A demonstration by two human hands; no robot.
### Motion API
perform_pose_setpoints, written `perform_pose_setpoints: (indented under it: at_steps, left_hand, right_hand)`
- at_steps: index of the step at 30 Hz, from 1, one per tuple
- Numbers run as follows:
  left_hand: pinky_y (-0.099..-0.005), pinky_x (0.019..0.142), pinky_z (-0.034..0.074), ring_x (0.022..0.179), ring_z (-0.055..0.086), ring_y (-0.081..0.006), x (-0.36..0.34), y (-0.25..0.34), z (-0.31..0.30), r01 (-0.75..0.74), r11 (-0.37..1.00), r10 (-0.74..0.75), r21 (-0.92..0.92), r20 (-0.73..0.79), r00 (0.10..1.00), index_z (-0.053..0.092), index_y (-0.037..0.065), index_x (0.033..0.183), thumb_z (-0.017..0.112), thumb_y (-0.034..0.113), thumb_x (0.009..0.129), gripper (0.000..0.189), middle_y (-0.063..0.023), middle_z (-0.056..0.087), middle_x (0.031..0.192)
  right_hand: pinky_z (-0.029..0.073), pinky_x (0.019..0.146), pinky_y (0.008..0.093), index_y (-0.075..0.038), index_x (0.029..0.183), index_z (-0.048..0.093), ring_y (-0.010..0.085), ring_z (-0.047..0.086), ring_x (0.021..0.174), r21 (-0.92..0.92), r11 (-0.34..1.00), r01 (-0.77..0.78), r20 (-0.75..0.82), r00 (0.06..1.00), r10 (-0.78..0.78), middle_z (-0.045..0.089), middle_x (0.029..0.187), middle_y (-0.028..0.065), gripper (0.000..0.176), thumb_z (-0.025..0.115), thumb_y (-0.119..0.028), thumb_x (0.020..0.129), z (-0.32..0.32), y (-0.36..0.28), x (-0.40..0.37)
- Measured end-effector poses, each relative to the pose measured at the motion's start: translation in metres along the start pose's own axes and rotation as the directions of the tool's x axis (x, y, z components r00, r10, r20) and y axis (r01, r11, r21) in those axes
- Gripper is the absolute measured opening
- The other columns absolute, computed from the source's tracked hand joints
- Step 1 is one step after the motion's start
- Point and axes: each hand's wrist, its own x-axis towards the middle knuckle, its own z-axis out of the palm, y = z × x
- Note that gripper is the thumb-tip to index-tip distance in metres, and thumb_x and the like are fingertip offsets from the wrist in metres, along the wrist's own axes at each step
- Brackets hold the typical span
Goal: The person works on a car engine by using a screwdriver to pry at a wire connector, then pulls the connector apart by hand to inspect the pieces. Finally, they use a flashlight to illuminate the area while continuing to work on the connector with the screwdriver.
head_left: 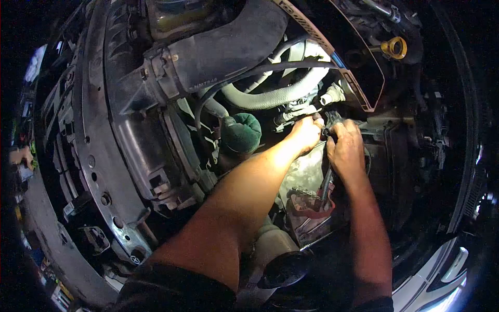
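I see the left hand (307, 133) curled, though I can't tell what it grips; the right hand (347, 143) pinches a small dark part (326, 133) between them, below a pale fitting (333, 94).

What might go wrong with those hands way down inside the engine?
The small dark piece between the left hand and right hand might slip and drop out of reach. Knuckles could scrape the pale fitting just above, since both hands are bare. The left forearm might also bump the green cloth close beside it.
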Motion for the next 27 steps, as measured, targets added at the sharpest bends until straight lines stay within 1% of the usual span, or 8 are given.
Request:
perform_pose_setpoints:
  at_steps: [10,15,18,21,22,25,26,27]
  left_hand:
    - [-0.0403,0.074,0.049,0.08,0.065,-0.025,-0.003,0.004,-0.003,0.011,1.0,-0.011,-0.01,0.03,0.999,0.066,-0.003,0.095,0.052,0.034,0.101,0.04,-0.0154,0.069,0.086]
    - [-0.04,0.076,0.049,0.08,0.065,-0.0245,-0.006,0.011,-0.005,0.068,0.996,-0.064,-0.061,0.057,0.996,0.067,-0.003,0.096,0.052,0.034,0.102,0.04,-0.0153,0.069,0.084]
    - [-0.0397,0.075,0.048,0.078,0.063,-0.0231,-0.001,0.002,-0.001,0.028,0.997,-0.025,-0.066,0.046,0.999,0.068,-0.002,0.099,0.051,0.034,0.102,0.039,-0.0134,0.068,0.082]
    - [-0.0387,0.074,0.048,0.076,0.062,-0.0217,0.004,-0.003,0.001,0.01,0.999,-0.007,-0.052,0.051,0.999,0.07,0.0,0.102,0.051,0.034,0.103,0.039,-0.0116,0.067,0.08]
    - [-0.0383,0.074,0.048,0.075,0.061,-0.0213,0.001,0.001,-0.002,0.016,0.999,-0.013,-0.045,0.06,0.998,0.07,0.0,0.103,0.05,0.034,0.103,0.039,-0.0111,0.067,0.08]
    - [-0.0373,0.073,0.049,0.075,0.063,-0.0204,0.002,-0.002,0.0,0.027,0.999,-0.026,-0.024,0.052,0.998,0.07,0.001,0.101,0.051,0.035,0.103,0.039,-0.0109,0.067,0.08]
    - [-0.0375,0.072,0.049,0.075,0.063,-0.0205,0.006,-0.007,0.003,0.005,1.0,-0.005,-0.003,0.03,1.0,0.069,0.001,0.101,0.051,0.036,0.102,0.039,-0.0108,0.067,0.081]
    - [-0.0368,0.073,0.049,0.076,0.062,-0.0203,0.006,-0.006,0.0,-0.011,1.0,0.011,-0.009,0.069,0.998,0.069,0.0,0.101,0.052,0.037,0.102,0.04,-0.0115,0.068,0.083]
  right_hand:
    - [0.05,0.088,0.0467,-0.001,0.097,0.067,0.0398,0.059,0.099,0.004,1.0,-0.011,0.024,1.0,0.011,0.06,0.1,0.0212,0.025,0.071,-0.002,0.072,-0.001,0.0,0.0]
    - [0.049,0.087,0.0473,-0.001,0.094,0.065,0.0395,0.059,0.099,0.03,1.0,-0.006,0.005,1.0,0.006,0.06,0.098,0.0211,0.022,0.07,-0.003,0.073,-0.001,-0.001,0.001]
    - [0.05,0.083,0.045,-0.001,0.089,0.062,0.0378,0.062,0.093,0.151,0.988,0.025,-0.04,0.999,-0.019,0.062,0.094,0.0201,0.019,0.068,-0.002,0.072,-0.003,0.001,0.001]
    - [0.052,0.075,0.0422,-0.002,0.086,0.059,0.0342,0.066,0.081,0.373,0.928,0.012,-0.079,0.997,0.019,0.064,0.085,0.0174,0.019,0.068,-0.002,0.069,-0.018,0.0,-0.01]
    - [0.053,0.068,0.0399,-0.004,0.085,0.058,0.0304,0.067,0.071,0.356,0.933,-0.063,-0.054,0.995,0.087,0.066,0.079,0.0142,0.02,0.068,-0.003,0.067,-0.027,0.0,-0.017]
    - [0.053,0.066,0.0398,-0.005,0.085,0.058,0.0272,0.068,0.069,0.379,0.911,-0.163,0.046,0.987,0.157,0.066,0.077,0.012,0.021,0.069,-0.003,0.068,-0.06,-0.008,-0.035]
    - [0.054,0.07,0.0382,-0.006,0.086,0.058,0.0248,0.068,0.073,0.37,0.912,-0.179,0.076,0.984,0.162,0.066,0.078,0.0105,0.021,0.07,-0.002,0.068,-0.066,-0.007,-0.042]
    - [0.054,0.071,0.0377,-0.006,0.087,0.058,0.0241,0.069,0.075,0.392,0.899,-0.193,0.091,0.981,0.171,0.066,0.079,0.0102,0.022,0.07,-0.002,0.069,-0.069,-0.006,-0.049]
